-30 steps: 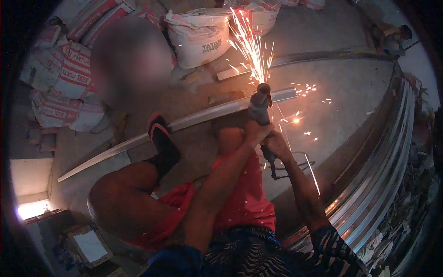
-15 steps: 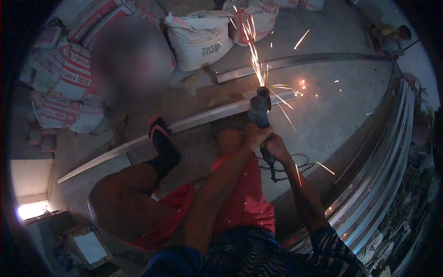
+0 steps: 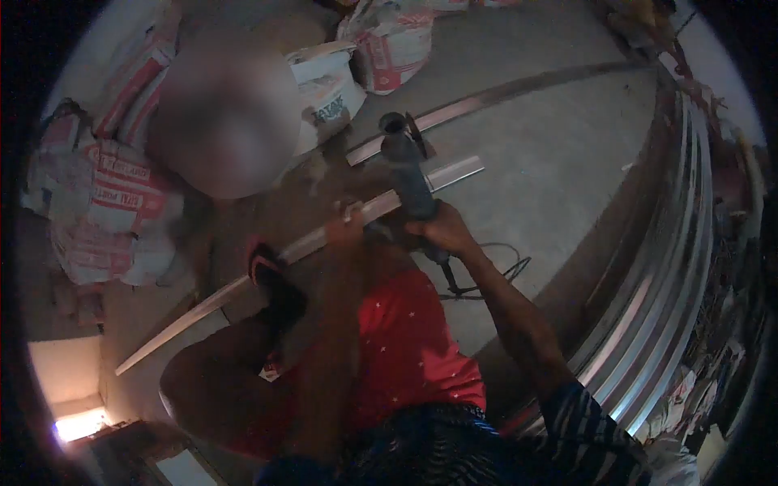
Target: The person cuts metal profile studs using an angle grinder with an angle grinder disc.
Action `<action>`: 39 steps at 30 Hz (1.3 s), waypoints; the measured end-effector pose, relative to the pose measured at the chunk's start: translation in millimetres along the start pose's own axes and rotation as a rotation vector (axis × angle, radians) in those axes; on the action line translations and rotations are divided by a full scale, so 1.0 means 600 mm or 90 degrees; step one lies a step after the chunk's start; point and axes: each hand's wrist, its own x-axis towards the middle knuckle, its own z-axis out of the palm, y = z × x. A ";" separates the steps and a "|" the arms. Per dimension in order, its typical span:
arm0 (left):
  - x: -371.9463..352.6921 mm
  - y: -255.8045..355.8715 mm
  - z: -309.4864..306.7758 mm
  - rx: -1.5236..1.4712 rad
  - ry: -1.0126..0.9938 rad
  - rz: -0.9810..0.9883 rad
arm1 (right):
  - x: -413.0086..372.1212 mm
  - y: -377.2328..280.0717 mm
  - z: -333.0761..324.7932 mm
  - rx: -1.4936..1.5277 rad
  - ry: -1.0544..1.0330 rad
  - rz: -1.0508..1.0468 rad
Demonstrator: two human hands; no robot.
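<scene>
Our right hand [image 3: 450, 229] wraps the grinder [image 3: 410, 182]; our left hand [image 3: 347, 223] is too blurred to read. Across the floor [image 3: 559, 154] lies the long metal strip [image 3: 458, 172], probably stiff. Above it, the grinder looks front-heavy, best held by its body, away from the disc [image 3: 422, 142].

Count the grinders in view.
1: the grinder in the right hand, over the nearer loose metal strip. Dim areas may hide others.

Left hand [image 3: 347, 227] blurred, its hold unclear, 1 white panel [image 3: 188, 469] cut off below
</scene>
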 end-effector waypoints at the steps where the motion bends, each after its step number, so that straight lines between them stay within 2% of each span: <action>1: -0.021 -0.005 -0.033 0.123 0.031 -0.008 | 0.003 0.003 0.003 -0.005 0.016 -0.015; 3: -0.035 -0.083 -0.037 0.389 0.056 0.040 | -0.009 -0.028 -0.006 0.022 -0.007 -0.019; 6: -0.054 -0.116 -0.065 0.507 -0.039 0.212 | -0.015 -0.031 0.002 0.032 0.012 -0.019; 7: -0.053 -0.116 -0.064 0.551 -0.028 0.218 | -0.013 -0.023 0.010 0.033 0.028 -0.013; 10: -0.045 -0.125 -0.066 0.660 -0.025 0.228 | -0.007 -0.020 0.014 -0.050 -0.062 -0.010; 12: -0.023 -0.141 -0.063 0.692 -0.062 0.231 | -0.032 -0.031 0.007 -0.070 -0.011 0.006; 15: 0.013 -0.209 -0.040 0.911 -0.115 0.241 | -0.066 -0.056 -0.014 -0.032 0.000 -0.013; 17: 0.021 -0.237 -0.055 0.776 -0.167 0.266 | -0.070 -0.043 0.002 -0.012 0.014 -0.016; 19: 0.034 -0.212 -0.055 0.682 -0.170 0.313 | -0.058 -0.016 0.015 -0.039 0.070 -0.009; 20: 0.037 -0.207 -0.069 0.665 -0.167 0.341 | -0.057 -0.012 0.018 -0.047 0.053 0.014; 22: 0.051 -0.194 -0.084 0.655 -0.225 0.285 | -0.066 -0.052 0.006 -0.063 0.016 0.059; 24: 0.078 -0.166 -0.082 0.660 -0.337 0.126 | -0.054 -0.039 0.017 -0.037 -0.005 0.040; 26: 0.092 -0.139 -0.108 0.673 -0.372 0.202 | -0.051 -0.044 0.019 -0.027 -0.017 0.027; 28: 0.124 -0.155 -0.101 0.679 -0.429 0.190 | -0.064 -0.069 0.008 -0.036 -0.018 0.018; 30: 0.166 -0.176 -0.070 0.677 -0.508 0.093 | -0.053 -0.047 0.017 -0.062 0.010 0.031; 33: 0.138 -0.083 -0.107 0.696 -0.494 0.098 | -0.043 -0.044 0.014 -0.096 0.012 0.040; 36: 0.117 -0.117 -0.093 0.621 -0.354 0.086 | -0.034 -0.034 0.010 -0.099 0.010 0.048; 39: 0.111 -0.166 -0.078 0.589 -0.247 0.151 | -0.038 -0.054 -0.014 -0.087 -0.029 0.059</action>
